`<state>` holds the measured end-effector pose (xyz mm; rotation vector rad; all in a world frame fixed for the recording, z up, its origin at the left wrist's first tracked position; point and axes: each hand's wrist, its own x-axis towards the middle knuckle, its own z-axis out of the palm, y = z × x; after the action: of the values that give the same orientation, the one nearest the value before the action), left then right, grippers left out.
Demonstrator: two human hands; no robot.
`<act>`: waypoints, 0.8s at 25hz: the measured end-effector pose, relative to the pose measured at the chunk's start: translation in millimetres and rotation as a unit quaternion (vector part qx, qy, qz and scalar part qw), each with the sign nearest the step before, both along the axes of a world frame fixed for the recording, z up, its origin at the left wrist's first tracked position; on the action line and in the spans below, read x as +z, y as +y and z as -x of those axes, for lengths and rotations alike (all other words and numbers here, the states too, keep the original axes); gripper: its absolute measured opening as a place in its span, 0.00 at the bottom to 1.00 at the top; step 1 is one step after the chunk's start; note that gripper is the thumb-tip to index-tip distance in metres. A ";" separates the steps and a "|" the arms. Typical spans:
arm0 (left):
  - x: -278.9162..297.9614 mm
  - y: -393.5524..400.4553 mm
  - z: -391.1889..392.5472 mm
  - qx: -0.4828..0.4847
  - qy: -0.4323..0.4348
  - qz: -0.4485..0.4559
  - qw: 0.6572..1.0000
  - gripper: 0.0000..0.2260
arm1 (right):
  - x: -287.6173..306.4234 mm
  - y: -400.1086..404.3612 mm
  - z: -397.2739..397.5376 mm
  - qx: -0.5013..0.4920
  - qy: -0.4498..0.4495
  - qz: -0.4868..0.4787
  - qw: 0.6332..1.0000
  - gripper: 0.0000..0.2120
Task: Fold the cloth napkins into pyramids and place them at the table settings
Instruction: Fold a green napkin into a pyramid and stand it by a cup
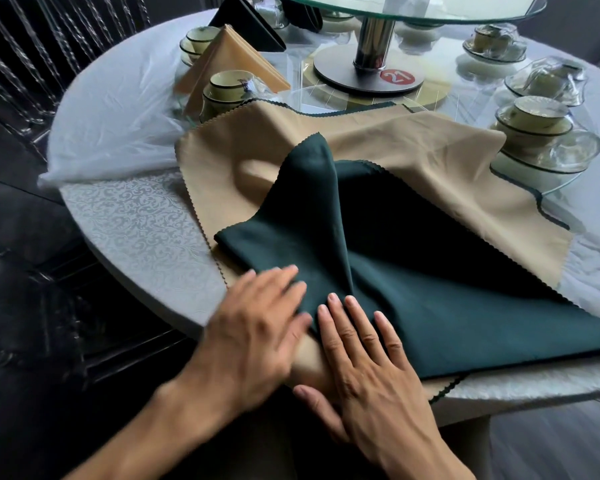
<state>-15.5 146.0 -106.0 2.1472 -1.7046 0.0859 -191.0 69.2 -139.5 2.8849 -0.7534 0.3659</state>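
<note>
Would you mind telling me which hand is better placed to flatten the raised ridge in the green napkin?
The right hand: its fingertips lie at the foot of the green napkin's ridge; the left hand sits further aside.

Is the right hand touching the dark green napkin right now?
Touching. The head view shows the right hand lying flat with its fingers pressed on the dark green napkin near the table edge.

Counts of items on the round table.
We count two hands, left [253, 327] and right [371, 362]; two flat napkins, one green [430, 292] over one tan [413, 147]; two folded pyramids at upper left, tan [236, 60] and dark [253, 22].
</note>
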 end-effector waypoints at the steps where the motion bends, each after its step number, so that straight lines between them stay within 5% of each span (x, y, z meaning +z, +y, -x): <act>1: -8.7 6.0 11.8 -0.002 0.004 -0.067 0.998 0.27 | -0.6 -0.4 0.2 0.005 0.001 0.005 1.000 0.40; 5: -13.9 3.6 -26.5 0.149 0.021 -0.166 0.975 0.39 | -1.5 -0.6 0.9 0.009 0.011 0.007 1.000 0.41; 9: 1.5 -8.4 -47.5 0.201 -0.010 -0.160 0.966 0.39 | 2.3 -0.4 2.1 0.010 0.007 -0.014 1.000 0.41; 13: -7.8 -10.3 22.3 0.043 -0.010 0.024 0.999 0.23 | 5.1 -1.8 -1.3 0.029 -0.004 -0.059 0.998 0.37; 17: -17.1 -13.1 63.6 0.014 0.049 0.003 0.999 0.24 | 17.3 -18.7 22.1 0.065 -0.123 -0.262 0.955 0.36; 20: -23.5 -11.7 62.1 0.006 0.019 -0.015 1.000 0.26 | 24.4 -48.8 62.1 0.040 -0.112 -0.231 0.966 0.35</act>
<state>-77.6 134.4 -129.5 2.1672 -1.6826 0.0225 -253.1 20.4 -115.1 3.3595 -0.8575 0.6067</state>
